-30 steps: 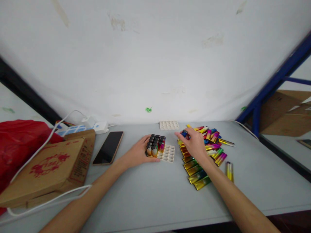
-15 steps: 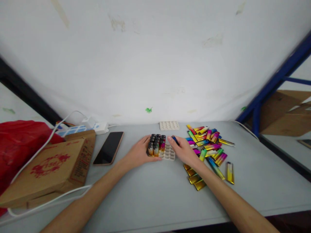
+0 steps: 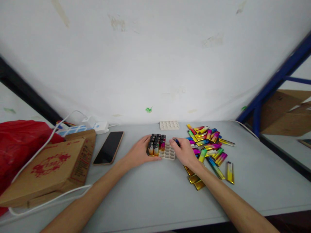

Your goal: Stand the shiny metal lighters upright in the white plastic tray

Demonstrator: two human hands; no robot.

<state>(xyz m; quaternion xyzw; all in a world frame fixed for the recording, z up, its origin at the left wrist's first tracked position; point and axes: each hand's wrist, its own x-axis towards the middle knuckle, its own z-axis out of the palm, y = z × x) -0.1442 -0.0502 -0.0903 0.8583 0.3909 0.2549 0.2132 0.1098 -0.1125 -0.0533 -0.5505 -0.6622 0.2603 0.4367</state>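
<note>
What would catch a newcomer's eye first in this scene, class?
The rainbow-coloured heap of lighters right of centre on the grey table stands out most. Beside it, the left hand grips a white tray of upright lighters while the right hand holds a blue lighter.

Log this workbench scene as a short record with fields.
left hand: grips the lighter tray by its left side
right hand: pinches a blue lighter over the tray's empty cells
tray fill: upright lighters in the left part, right part empty
loose lighters: heaped on the table, right of the tray
spare tray: empty, by the wall
table's left: phone, cardboard box
</note>
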